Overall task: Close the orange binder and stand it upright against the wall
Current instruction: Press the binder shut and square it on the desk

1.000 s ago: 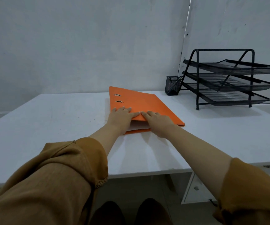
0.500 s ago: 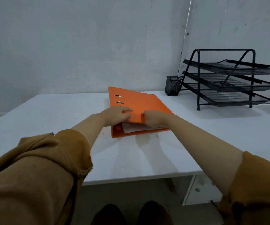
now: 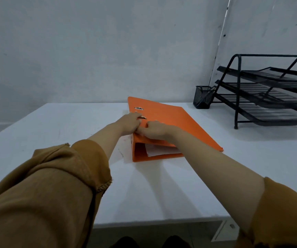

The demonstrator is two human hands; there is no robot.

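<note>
Two bare hands meet on an orange binder lying flat near the middle of a white bench, its spine toward the left and its front cover sloping down to the right. The left hand rests on the cover beside the lower of two metal ring slots, fingers curled and pressed on the orange board. The right hand sits just beside it, touching it, with fingers bent over the near edge of the cover; whether the fingertips tuck under that edge is hard to make out. The cover is not fully down at the near end, where a gap shows white paper inside. Both forearms stretch out from rolled mustard-brown sleeves. The binder lies well short of the grey wall behind the bench. At the far right corner of the bench stands a black three-tier wire tray rack, with a small black mesh pen cup just beside its left leg.
</note>
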